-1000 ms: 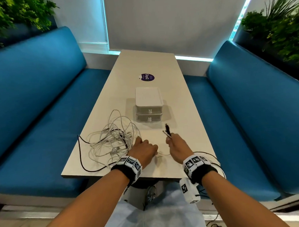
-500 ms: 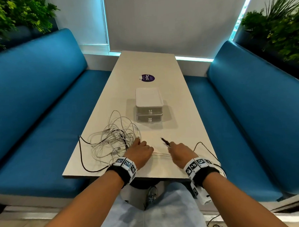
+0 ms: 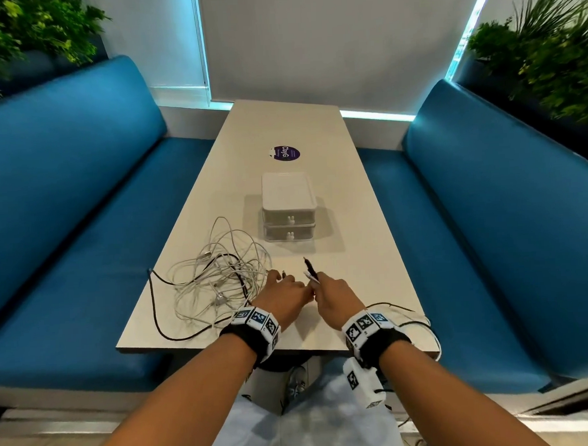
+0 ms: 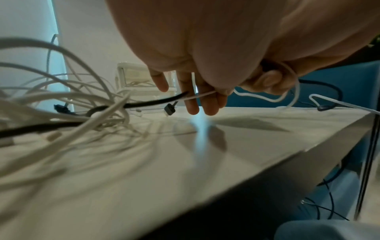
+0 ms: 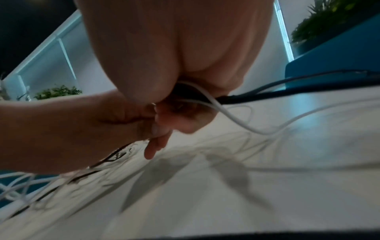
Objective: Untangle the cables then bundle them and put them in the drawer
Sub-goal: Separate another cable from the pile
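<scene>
The two hands are close together over the near end of the counter, almost touching. The right hand is closed around a black cable and a thin white cable. Their plug ends stick up and away from its knuckles, toward the drawer box. Behind this hand, both cables run back past the wrist and hang over the counter edge on that side.

The left hand pinches the white cable between its thumb and curled fingers. A black cable also runs in under these fingers, but how tightly it is held cannot be told. A small black plug hangs just below the fingertips, above the counter.

Out past the left hand's far side lies the tangled pile of cables, mostly white loops with a black one running through them. It touches the left hand. One long black loop curves out from the pile toward the near edge.

Straight ahead of both hands, well apart from them, sits the small white drawer box. It has two drawers, one on top of the other, and both are pushed in. Farther ahead of it is a round purple sticker. Blue benches run along both sides of the counter.
</scene>
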Available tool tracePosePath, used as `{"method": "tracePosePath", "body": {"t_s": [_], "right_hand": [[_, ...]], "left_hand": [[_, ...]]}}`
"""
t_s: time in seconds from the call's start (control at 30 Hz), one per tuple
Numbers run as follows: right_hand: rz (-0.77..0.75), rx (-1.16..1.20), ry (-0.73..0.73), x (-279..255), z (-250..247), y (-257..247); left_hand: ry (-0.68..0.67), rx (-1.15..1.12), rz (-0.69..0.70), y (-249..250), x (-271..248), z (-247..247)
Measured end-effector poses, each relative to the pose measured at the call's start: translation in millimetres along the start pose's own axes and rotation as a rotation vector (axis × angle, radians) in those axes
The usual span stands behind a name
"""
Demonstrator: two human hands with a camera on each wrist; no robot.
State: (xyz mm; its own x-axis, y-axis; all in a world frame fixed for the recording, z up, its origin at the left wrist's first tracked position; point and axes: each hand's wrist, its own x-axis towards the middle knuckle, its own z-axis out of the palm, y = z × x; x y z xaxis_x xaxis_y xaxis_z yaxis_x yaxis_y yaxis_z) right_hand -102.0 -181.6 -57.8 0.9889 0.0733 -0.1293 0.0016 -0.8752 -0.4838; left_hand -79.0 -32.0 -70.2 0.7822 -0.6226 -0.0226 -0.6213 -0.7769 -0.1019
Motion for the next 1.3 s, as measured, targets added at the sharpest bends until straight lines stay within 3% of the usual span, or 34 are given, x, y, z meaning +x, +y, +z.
{"method": "tracePosePath", "body": {"t_s": [0.13,0.27,0.47,0.57,0.8,1.0,1.1,1.3], "right_hand": [[0.023,0.012,-0.081,-0.8,2.5,5.6],[0.04,-0.016,-0.036,-1.7,-7.5,10.8],[0.335,-0.152,0.01,-8.2,-40.1,60.3],[0.382,-0.135,0.047,-10.2,-43.4,66.1],[0.246,0.038,0.284,-4.0,-38.0,48.1],[0.092,0.139,0.384,-8.5,-36.0,34.8],[0.038,0.179,0.29,-7.5,-31.4,32.4],[-0.062,0.024,0.017,-5.0,-8.8,20.9]], "left_hand": [[0.018,-0.133,-0.089,-9.8,-4.0,2.9],[0.01,-0.194,-0.094,-17.3,-6.9,10.2],[0.01,-0.186,-0.111,-36.2,-13.3,16.5],[0.001,-0.139,-0.092,-28.6,-8.5,16.9],[-0.041,-0.078,-0.086,-14.6,-4.7,15.4],[-0.104,-0.084,-0.132,-15.2,-2.2,12.7],[-0.11,-0.097,-0.138,-15.8,-2.4,10.6],[-0.068,-0.153,-0.076,-2.4,2.9,6.6]]}}
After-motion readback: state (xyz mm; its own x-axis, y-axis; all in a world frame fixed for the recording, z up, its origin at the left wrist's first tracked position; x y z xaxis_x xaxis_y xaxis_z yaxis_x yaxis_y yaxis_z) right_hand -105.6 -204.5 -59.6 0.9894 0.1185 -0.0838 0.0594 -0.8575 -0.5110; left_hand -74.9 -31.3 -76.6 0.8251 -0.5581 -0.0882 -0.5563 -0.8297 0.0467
